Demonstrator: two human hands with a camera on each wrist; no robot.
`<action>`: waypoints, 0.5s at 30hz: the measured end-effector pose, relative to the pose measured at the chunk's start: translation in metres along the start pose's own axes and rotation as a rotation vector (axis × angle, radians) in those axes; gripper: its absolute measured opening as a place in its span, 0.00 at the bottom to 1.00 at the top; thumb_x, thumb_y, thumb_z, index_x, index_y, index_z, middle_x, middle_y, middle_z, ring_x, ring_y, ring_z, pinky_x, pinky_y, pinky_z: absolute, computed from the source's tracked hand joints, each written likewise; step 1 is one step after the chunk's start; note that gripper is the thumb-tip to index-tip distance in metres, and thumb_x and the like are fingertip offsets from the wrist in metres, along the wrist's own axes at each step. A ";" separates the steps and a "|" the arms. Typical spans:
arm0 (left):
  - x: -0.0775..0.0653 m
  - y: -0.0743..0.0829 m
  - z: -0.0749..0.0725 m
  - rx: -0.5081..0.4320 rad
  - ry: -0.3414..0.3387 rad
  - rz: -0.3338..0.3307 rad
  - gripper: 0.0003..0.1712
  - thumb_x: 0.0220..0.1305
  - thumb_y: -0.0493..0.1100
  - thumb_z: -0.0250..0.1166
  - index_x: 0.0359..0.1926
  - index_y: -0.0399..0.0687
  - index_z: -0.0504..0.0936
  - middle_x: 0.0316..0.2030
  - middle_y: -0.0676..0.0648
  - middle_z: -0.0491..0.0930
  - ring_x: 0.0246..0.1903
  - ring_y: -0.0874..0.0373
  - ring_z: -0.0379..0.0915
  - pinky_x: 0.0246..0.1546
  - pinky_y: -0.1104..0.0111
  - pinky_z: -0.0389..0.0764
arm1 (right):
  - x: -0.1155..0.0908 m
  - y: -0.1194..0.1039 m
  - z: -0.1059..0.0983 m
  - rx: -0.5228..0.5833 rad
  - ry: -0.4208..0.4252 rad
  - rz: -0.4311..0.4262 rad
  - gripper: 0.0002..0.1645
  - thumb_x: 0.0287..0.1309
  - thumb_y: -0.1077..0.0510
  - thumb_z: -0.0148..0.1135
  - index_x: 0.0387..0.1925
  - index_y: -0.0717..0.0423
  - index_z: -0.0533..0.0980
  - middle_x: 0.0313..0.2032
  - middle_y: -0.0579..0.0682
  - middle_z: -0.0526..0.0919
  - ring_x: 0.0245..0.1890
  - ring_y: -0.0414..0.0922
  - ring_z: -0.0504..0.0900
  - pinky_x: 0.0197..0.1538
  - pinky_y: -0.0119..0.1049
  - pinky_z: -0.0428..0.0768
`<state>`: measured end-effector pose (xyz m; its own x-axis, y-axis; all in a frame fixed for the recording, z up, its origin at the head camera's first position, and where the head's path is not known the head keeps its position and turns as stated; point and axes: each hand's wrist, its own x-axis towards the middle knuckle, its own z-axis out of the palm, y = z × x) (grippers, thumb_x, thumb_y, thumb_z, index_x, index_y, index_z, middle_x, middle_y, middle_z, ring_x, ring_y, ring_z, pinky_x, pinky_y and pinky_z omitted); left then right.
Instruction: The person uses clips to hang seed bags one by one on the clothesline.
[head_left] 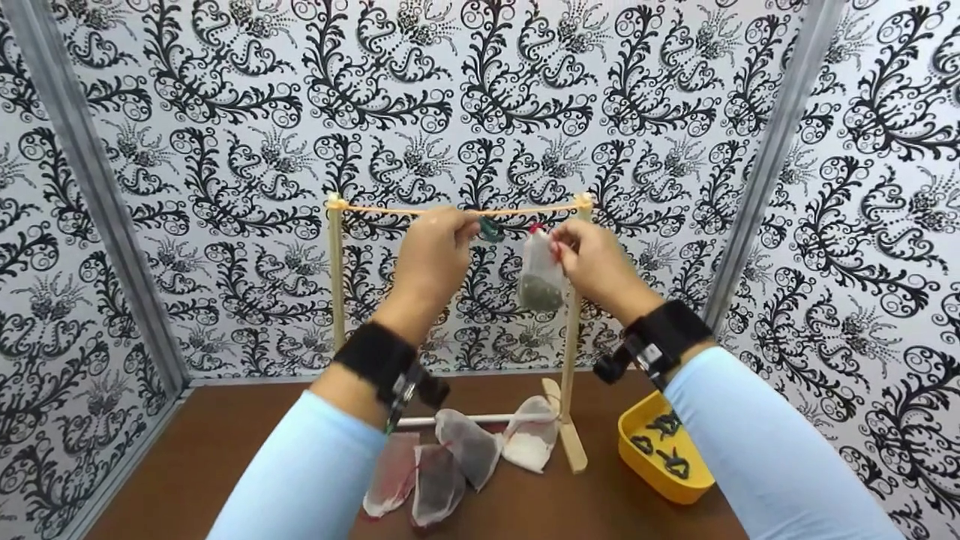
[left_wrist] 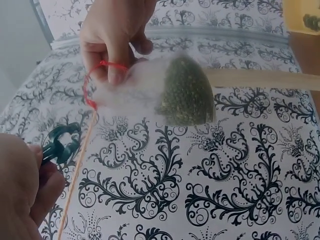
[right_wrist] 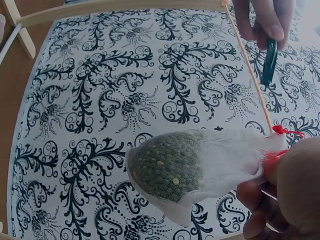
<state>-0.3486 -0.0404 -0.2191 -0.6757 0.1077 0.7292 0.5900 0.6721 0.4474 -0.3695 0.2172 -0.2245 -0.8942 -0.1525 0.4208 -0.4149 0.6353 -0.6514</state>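
My left hand [head_left: 433, 251] pinches a dark green clothespin [left_wrist: 61, 145] close beside the orange cord [head_left: 390, 211], its jaws facing the right side. My right hand [head_left: 600, 262] grips a small white mesh drawstring bag [right_wrist: 172, 162] by its top, near the red string [left_wrist: 90, 82]. Green grains or seeds fill the bag's lower part, which hangs down in the head view. The bag's top is right at the cord, between the clothespin and the right wooden post [head_left: 571, 352].
Several mesh bags [head_left: 466, 446] with red strings lie on the brown table [head_left: 247, 450], around the stand's white bottom bar [head_left: 418, 421]. At the right, a yellow basket [head_left: 660, 480] contains several dark clothespins [head_left: 676, 465]. Patterned walls surround the table.
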 end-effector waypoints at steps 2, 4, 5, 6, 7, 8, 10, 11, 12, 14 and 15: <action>0.013 0.002 0.005 0.001 0.002 -0.035 0.10 0.84 0.39 0.66 0.56 0.44 0.92 0.51 0.44 0.91 0.55 0.50 0.89 0.61 0.66 0.90 | 0.005 0.000 -0.002 -0.019 0.031 -0.008 0.09 0.84 0.64 0.58 0.55 0.58 0.82 0.51 0.55 0.88 0.47 0.51 0.88 0.53 0.39 0.93; 0.024 0.003 0.010 -0.008 -0.007 -0.083 0.11 0.84 0.39 0.66 0.58 0.44 0.91 0.54 0.45 0.91 0.57 0.51 0.89 0.62 0.67 0.90 | 0.009 -0.001 -0.003 -0.044 0.064 -0.016 0.09 0.83 0.65 0.60 0.55 0.58 0.83 0.50 0.55 0.88 0.48 0.50 0.88 0.53 0.39 0.93; 0.029 0.003 0.012 -0.010 -0.010 -0.102 0.12 0.84 0.39 0.65 0.59 0.45 0.91 0.55 0.45 0.91 0.58 0.51 0.88 0.63 0.68 0.89 | 0.011 -0.001 -0.004 -0.050 0.077 -0.016 0.09 0.83 0.65 0.61 0.55 0.58 0.83 0.50 0.55 0.88 0.48 0.50 0.88 0.53 0.39 0.93; 0.034 0.003 0.014 -0.012 -0.008 -0.112 0.12 0.85 0.38 0.65 0.59 0.45 0.91 0.55 0.44 0.91 0.59 0.51 0.88 0.64 0.68 0.89 | 0.012 -0.001 -0.005 -0.062 0.092 -0.022 0.09 0.82 0.65 0.61 0.55 0.57 0.84 0.50 0.55 0.88 0.47 0.50 0.88 0.52 0.39 0.93; 0.038 0.003 0.015 -0.014 -0.002 -0.116 0.12 0.85 0.38 0.64 0.59 0.45 0.91 0.56 0.44 0.91 0.59 0.51 0.89 0.64 0.67 0.89 | 0.014 -0.001 -0.006 -0.061 0.102 -0.023 0.09 0.82 0.66 0.61 0.55 0.57 0.84 0.50 0.55 0.88 0.47 0.50 0.88 0.52 0.39 0.93; 0.041 0.004 0.017 -0.010 0.004 -0.116 0.12 0.85 0.38 0.64 0.59 0.45 0.91 0.56 0.44 0.91 0.59 0.50 0.89 0.64 0.67 0.89 | 0.015 -0.001 -0.006 -0.051 0.108 -0.020 0.09 0.82 0.66 0.61 0.54 0.57 0.84 0.50 0.55 0.88 0.48 0.50 0.88 0.52 0.39 0.93; 0.047 0.005 0.019 0.002 0.022 -0.096 0.12 0.85 0.37 0.64 0.58 0.44 0.91 0.55 0.43 0.92 0.59 0.49 0.89 0.65 0.65 0.89 | 0.016 -0.001 -0.008 -0.043 0.113 -0.025 0.09 0.82 0.67 0.61 0.54 0.57 0.84 0.51 0.55 0.89 0.48 0.50 0.88 0.52 0.37 0.93; 0.049 0.005 0.020 0.004 0.029 -0.083 0.12 0.85 0.37 0.64 0.58 0.43 0.92 0.55 0.42 0.92 0.59 0.49 0.89 0.65 0.65 0.89 | 0.017 -0.001 -0.009 -0.033 0.111 -0.023 0.09 0.82 0.67 0.61 0.54 0.57 0.84 0.51 0.55 0.89 0.49 0.50 0.88 0.52 0.37 0.93; 0.050 0.005 0.021 0.005 0.034 -0.068 0.11 0.84 0.37 0.64 0.57 0.42 0.92 0.55 0.42 0.92 0.58 0.48 0.89 0.65 0.64 0.89 | 0.018 0.000 -0.009 -0.030 0.111 -0.023 0.10 0.82 0.67 0.60 0.53 0.57 0.85 0.51 0.55 0.89 0.49 0.50 0.88 0.52 0.36 0.93; 0.053 0.006 0.025 0.010 0.036 -0.047 0.11 0.84 0.36 0.64 0.57 0.41 0.92 0.55 0.42 0.92 0.58 0.47 0.89 0.65 0.63 0.89 | 0.019 0.000 -0.011 -0.019 0.104 -0.017 0.10 0.82 0.67 0.60 0.53 0.57 0.84 0.52 0.56 0.89 0.49 0.51 0.88 0.51 0.36 0.93; 0.054 0.007 0.026 0.009 0.036 -0.042 0.11 0.84 0.36 0.64 0.56 0.40 0.92 0.55 0.41 0.91 0.59 0.47 0.89 0.65 0.63 0.89 | 0.020 0.001 -0.012 -0.018 0.105 -0.016 0.10 0.82 0.67 0.59 0.53 0.57 0.84 0.53 0.57 0.89 0.49 0.51 0.88 0.51 0.36 0.93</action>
<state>-0.3927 -0.0107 -0.1902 -0.6831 0.0529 0.7284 0.5574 0.6821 0.4733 -0.3863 0.2234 -0.2093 -0.8647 -0.0830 0.4954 -0.4249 0.6469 -0.6332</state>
